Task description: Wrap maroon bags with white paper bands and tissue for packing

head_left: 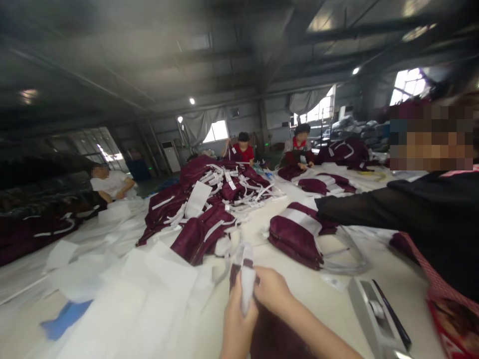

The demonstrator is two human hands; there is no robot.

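Observation:
My left hand [239,311] is closed round a whitish strap [247,284] at the bottom centre of the view. From the other side my right hand [272,289] pinches the same strap, its fingertips partly hidden behind it. Below both hands hangs a maroon fabric bag [275,331], dark and blurred, which seems joined to the strap. Just beyond my hands another maroon bag [190,242] lies on the pale table [258,244]. A maroon bag with a white band [295,237] lies to the right, under a co-worker's black sleeve [355,207].
A large heap of maroon bags with white straps [224,182] covers the table's middle. White sheets [123,299] and a blue scrap [67,319] lie at left. A grey tape dispenser-like device [376,314] stands at right. Several people sit or stand around the table.

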